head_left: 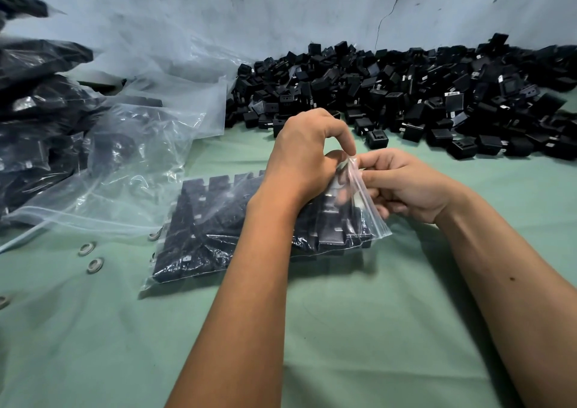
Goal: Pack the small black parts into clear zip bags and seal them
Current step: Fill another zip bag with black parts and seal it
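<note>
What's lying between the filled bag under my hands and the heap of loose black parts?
Head view: only bare green cloth lies between filled bag and heap.

Head-worn wide-angle camera looks forward and down, close over the green-covered table (359,329) toward its far edge.

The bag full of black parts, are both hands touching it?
Touching. The head view shows the left hand and right hand pinching the open edge of the bag.

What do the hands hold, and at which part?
Both the left hand and the right hand pinch the filled zip bag at its open top edge.
</note>
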A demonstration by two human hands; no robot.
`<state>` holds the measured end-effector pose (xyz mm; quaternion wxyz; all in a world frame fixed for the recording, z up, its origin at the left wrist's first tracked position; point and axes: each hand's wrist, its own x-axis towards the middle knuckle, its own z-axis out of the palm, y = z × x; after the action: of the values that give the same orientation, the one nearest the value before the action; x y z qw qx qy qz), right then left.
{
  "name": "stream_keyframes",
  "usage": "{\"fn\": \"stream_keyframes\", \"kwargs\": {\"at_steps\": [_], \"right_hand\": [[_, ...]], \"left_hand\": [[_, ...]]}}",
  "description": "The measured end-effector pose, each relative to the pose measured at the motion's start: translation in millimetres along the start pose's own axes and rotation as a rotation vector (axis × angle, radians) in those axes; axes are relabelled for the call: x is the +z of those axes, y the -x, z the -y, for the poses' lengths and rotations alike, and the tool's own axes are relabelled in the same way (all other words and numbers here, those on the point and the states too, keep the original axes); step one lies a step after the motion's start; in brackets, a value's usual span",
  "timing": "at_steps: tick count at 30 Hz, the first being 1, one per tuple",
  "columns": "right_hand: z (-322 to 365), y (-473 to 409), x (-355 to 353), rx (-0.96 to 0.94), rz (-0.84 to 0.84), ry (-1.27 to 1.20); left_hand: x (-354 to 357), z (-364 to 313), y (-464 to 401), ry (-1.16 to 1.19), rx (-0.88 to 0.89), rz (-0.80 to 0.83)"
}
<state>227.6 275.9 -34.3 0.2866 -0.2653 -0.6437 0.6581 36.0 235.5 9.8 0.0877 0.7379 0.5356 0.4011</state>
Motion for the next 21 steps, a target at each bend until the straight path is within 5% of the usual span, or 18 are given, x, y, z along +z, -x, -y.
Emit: {"fn": "stream_keyframes", "kwargs": {"at_steps": [7,10,14,21], "right_hand": [[-12,-11,-11,-0.034,-0.629,0.133],[-18,-11,-19,-0.063,-0.835,0.622],[-26,-12,-14,0.064,-0.715,1.13],[-30,-23,-16,0.341,-0.541,1.382]], "left_hand": [[5,4,2,0.04,-0.023,0.041],[9,4,2,0.058,-0.039,0.078],[15,6,4,0.078,-0.068,0.123],[15,6,6,0.073,-0.079,0.126]]}}
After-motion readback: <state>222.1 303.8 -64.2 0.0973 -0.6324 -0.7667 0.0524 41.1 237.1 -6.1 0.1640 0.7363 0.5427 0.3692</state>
